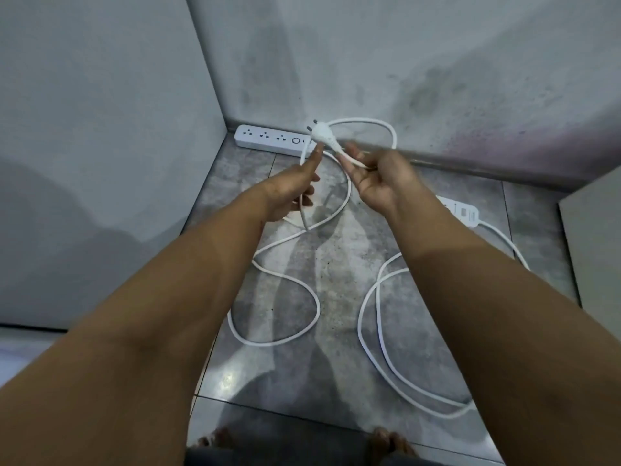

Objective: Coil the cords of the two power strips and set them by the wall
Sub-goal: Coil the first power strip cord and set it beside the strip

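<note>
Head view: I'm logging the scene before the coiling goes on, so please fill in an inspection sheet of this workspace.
Surface: grey tiled floor; bare feet at the lower edge.
Job's things: first power strip lies against the wall; second power strip lies out on the floor, partly hidden by the right forearm.
Clutter: nothing seen.
Hands: right hand pinches the plug at its cord end, raised; left hand points a finger at the plug, grip unclear.
Cables: left cord and right cord lie in loose loops, uncoiled.
Surroundings: stained grey walls meet in a corner; pale panel at right.
</note>
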Demonstrator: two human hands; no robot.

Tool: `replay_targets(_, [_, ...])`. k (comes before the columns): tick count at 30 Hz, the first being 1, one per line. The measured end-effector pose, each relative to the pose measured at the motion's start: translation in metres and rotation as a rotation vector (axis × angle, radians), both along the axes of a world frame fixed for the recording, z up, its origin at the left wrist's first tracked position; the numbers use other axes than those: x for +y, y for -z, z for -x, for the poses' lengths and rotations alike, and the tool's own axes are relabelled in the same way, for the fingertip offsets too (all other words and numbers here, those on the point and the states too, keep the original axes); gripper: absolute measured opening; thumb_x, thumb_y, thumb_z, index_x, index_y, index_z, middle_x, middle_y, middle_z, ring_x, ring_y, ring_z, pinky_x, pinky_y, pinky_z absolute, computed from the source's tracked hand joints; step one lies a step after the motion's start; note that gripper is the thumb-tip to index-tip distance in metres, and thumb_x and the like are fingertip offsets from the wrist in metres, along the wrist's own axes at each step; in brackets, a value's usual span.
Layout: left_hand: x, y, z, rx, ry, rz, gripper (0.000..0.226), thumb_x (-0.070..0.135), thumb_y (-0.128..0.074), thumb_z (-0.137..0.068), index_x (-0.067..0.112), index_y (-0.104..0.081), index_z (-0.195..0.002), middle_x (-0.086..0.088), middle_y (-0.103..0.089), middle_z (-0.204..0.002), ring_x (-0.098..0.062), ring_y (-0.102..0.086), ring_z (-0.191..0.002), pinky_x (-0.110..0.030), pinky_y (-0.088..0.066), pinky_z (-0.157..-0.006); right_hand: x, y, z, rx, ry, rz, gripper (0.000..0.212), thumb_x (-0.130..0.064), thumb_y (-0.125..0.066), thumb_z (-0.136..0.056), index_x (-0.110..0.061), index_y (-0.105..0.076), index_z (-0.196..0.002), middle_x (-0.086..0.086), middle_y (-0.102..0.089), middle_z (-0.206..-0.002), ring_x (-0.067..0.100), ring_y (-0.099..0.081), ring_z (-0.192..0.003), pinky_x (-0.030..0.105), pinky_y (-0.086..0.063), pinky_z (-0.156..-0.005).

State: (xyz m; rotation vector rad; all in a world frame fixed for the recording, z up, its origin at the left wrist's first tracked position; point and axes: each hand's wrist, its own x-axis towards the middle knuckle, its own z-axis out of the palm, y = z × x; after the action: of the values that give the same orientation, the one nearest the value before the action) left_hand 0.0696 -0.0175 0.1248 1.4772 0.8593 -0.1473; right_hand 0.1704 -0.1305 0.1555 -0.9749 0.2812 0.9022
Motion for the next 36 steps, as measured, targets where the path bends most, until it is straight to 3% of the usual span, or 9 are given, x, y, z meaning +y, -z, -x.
replay_targets(6, [0.006,-0.009,-0.014,-0.268,-0.251,0.105,0.011,0.020,-0.048,-0.101,0.015,-0.053,-0.092,-0.002,-0.059,-0.082,-0.014,-0.054,-0.071,-0.026,-0.046,-0.065,-0.001,0.008,0.021,-0.244,-0.522,0.497,0.020,-0.008,-0.052,-0.096,-0.011,-0.053,-0.077,0.002,-0.050,-0.069,0.011,-0.046,-0.057,0.021,-0.044,-0.055])
replay_targets(9, [0.009,-0.014,-0.009,-0.317,-0.240,0.175,0.015,0.019,-0.043,-0.103,0.016,-0.052,-0.091,-0.001,-0.062,-0.074,-0.018,-0.062,-0.072,-0.033,-0.049,-0.075,-0.005,0.007,0.018,-0.388,-0.730,0.698,0.006,-0.022,-0.060,-0.093,-0.017,-0.057,-0.095,0.000,-0.054,-0.080,0.012,-0.048,-0.062,0.024,-0.043,-0.057])
replay_targets(12, [0.014,-0.015,-0.002,-0.319,-0.179,0.158,0.015,0.023,-0.041,-0.104,0.015,-0.049,-0.094,0.000,-0.041,-0.064,-0.013,-0.043,-0.050,-0.030,-0.052,-0.059,-0.005,0.008,0.006,-0.652,-0.802,0.930,0.061,-0.037,-0.069,-0.084,-0.011,-0.044,-0.133,0.009,-0.057,-0.119,0.022,-0.060,-0.095,0.033,-0.050,-0.078])
replay_targets(14, [0.019,-0.013,0.005,-0.244,-0.021,0.027,0.014,0.025,-0.045,-0.103,0.015,-0.053,-0.097,0.002,-0.033,-0.063,-0.007,-0.029,-0.044,-0.022,-0.038,-0.046,-0.006,0.007,-0.004,-0.991,-0.648,1.045,0.092,-0.039,-0.072,-0.078,-0.017,-0.020,-0.150,0.014,-0.034,-0.149,0.032,-0.043,-0.131,0.044,-0.042,-0.102])
replay_targets(17, [0.019,-0.015,0.012,-0.127,0.266,0.011,0.014,0.027,-0.051,-0.100,0.019,-0.060,-0.093,0.006,-0.029,-0.059,-0.006,-0.023,-0.047,-0.020,-0.024,-0.046,-0.008,0.001,-0.007,-1.489,-0.686,0.894,0.098,-0.043,-0.068,-0.068,-0.026,-0.021,-0.152,0.009,-0.033,-0.152,0.029,-0.035,-0.139,0.045,-0.034,-0.111])
replay_targets(20, [0.007,-0.022,0.010,-0.050,0.442,0.053,0.027,0.031,-0.049,-0.100,0.021,-0.052,-0.076,0.007,-0.028,-0.055,-0.007,-0.019,-0.049,-0.022,-0.018,-0.050,-0.005,0.005,-0.003,-1.657,-0.996,0.924,0.076,-0.045,-0.061,-0.064,-0.027,-0.048,-0.138,0.002,-0.056,-0.136,0.026,-0.051,-0.126,0.036,-0.043,-0.097])
replay_targets(23, [0.000,-0.025,0.003,-0.061,0.406,0.034,0.030,0.039,-0.046,-0.100,0.020,-0.050,-0.077,0.003,-0.040,-0.056,-0.007,-0.029,-0.045,-0.022,-0.023,-0.049,-0.008,0.012,0.000,-1.617,-1.048,1.008,0.042,-0.031,-0.062,-0.081,-0.019,-0.055,-0.120,0.005,-0.063,-0.121,0.028,-0.058,-0.112,0.032,-0.043,-0.081])
replay_targets(28, [0.016,-0.022,0.008,-0.093,0.264,0.080,0.037,0.049,-0.053,-0.094,0.013,-0.059,-0.090,-0.003,-0.050,-0.062,-0.017,-0.050,-0.055,-0.030,-0.045,-0.062,-0.016,0.014,0.001,-1.258,-0.886,0.878,0.026,-0.030,-0.053,-0.092,-0.015,-0.055,-0.113,0.009,-0.069,-0.095,0.029,-0.071,-0.082,0.043,-0.059,-0.075])
replay_targets(36, [0.019,-0.006,0.014,-0.047,0.094,0.013,0.015,0.018,-0.055,-0.097,0.011,-0.060,-0.084,-0.006,-0.067,-0.079,-0.022,-0.064,-0.081,-0.036,-0.053,-0.089,-0.016,0.015,-0.003,-0.611,-0.451,0.628,0.015,-0.016,-0.049,-0.096,-0.008,-0.052,-0.108,0.009,-0.055,-0.084,0.026,-0.065,-0.061,0.046,-0.061,-0.070])
